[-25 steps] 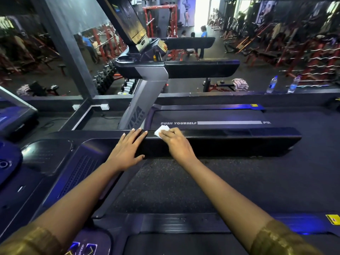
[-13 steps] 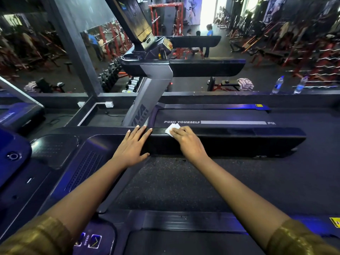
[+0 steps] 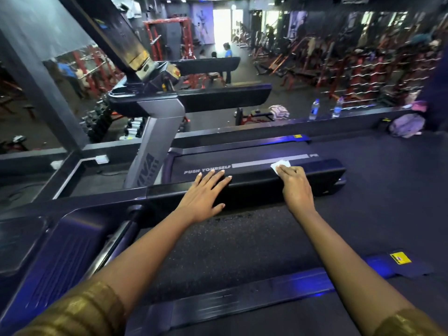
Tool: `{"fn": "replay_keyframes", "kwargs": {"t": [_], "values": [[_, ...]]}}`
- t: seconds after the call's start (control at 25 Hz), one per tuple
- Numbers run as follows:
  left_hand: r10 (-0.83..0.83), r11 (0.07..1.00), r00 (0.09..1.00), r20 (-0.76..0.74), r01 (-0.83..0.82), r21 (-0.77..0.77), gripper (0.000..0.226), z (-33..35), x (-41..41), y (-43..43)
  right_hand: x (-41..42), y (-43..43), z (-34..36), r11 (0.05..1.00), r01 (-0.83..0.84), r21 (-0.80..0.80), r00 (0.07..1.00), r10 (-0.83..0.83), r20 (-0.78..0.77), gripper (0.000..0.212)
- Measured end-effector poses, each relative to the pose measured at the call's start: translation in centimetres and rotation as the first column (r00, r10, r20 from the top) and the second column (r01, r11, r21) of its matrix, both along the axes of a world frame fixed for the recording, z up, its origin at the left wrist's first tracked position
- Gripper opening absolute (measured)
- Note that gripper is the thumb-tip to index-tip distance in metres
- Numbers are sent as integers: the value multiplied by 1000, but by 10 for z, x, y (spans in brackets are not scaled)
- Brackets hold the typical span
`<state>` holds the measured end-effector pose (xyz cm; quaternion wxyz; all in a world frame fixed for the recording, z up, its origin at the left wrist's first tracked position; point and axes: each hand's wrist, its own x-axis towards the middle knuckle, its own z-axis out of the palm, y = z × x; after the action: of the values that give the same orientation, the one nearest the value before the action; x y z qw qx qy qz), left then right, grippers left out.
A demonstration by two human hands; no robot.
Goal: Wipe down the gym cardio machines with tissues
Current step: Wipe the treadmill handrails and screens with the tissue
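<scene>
Left hand (image 3: pixel 206 195) flat, fingers spread, resting on black handrail (image 3: pixel 324 177). Right hand (image 3: pixel 297 187) at its 3 o'clock, fingers together, nearly flat, pressing white tissue (image 3: pixel 280 165) onto handrail top. Tissue pokes out at 11 o'clock of the knuckles. Treadmill belt (image 3: pixel 230 251) at 6 o'clock. Two water bottles (image 3: pixel 314 109) at 1 o'clock, far ledge.
</scene>
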<state>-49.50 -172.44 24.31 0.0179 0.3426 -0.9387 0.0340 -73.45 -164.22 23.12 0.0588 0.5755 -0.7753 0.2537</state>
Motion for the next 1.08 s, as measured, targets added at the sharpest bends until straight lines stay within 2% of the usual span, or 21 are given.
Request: {"fn": "replay_keyframes", "kwargs": {"t": [0.12, 0.16, 0.28, 0.36, 0.6, 0.76, 0.92, 0.96, 1.08], "values": [[-25, 1000, 1000, 2, 25, -8, 76, -4, -20, 2, -19, -1, -2, 989, 147, -25, 988, -146, 58, 43], [-21, 999, 1000, 3, 21, -29, 77, -8, -22, 3, -11, -3, -2, 991, 127, -38, 990, -125, 60, 41], [-17, 998, 1000, -14, 16, -66, 81, -14, -20, 4, 35, -6, -10, 992, -107, -73, 994, 105, -32, 49], [-31, 997, 999, -20, 29, -65, 81, -16, -19, 3, 32, -7, -11, 989, -134, -63, 990, 131, -47, 53], [-42, 999, 998, -44, 42, 11, 74, -10, -37, 1, -42, 9, -5, 995, 93, -47, 996, -93, -4, 53], [-144, 990, 990, 13, 143, 9, 72, -2, -74, -6, -65, 15, 0, 990, 123, -70, 992, -123, 3, 54], [-235, 971, 970, 66, 237, -34, 74, -6, -100, -10, -84, 13, -7, 942, 283, -182, 952, -254, 168, 53], [-245, 967, 969, 42, 247, -57, 74, -10, -100, -12, -75, 10, -11, 945, 245, -217, 964, -212, 163, 54], [-260, 958, 966, -12, 256, -133, 74, -19, -98, -14, -34, 4, -24, 970, -3, -242, 1000, 0, -12, 53]]}}
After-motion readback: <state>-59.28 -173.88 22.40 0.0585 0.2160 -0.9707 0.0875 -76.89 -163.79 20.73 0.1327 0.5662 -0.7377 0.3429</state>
